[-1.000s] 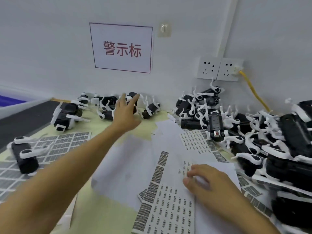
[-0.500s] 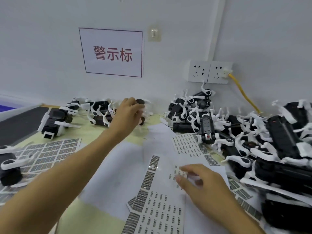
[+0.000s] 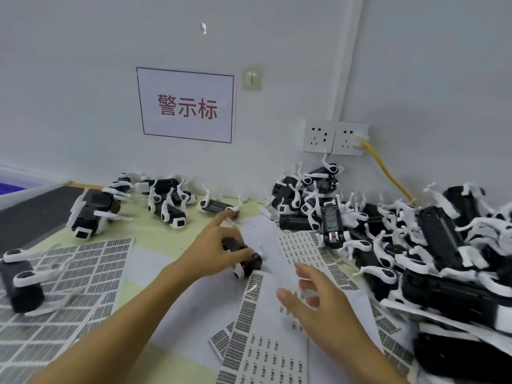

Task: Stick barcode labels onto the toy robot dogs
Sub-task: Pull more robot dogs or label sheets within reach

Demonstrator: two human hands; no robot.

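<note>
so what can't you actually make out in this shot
- Head view: the toy dog in the left hand is motion-blurred and half covered by fingers; any label on it can't be seen.
- Whether the right hand carries a peeled label: fingertips blurred.
- Barcode print on the label sheet: too small.
- The right-side dog pile: cut off by the frame edge.

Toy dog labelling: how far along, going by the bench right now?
Possibly done: a small group of dogs lies apart by the wall, though no labels show on them. In hand: the left hand grips one toy dog over the sheets; the right hand hovers open above the label sheet. Left: the big pile of dogs on the right, and sheets still mostly full.
</note>
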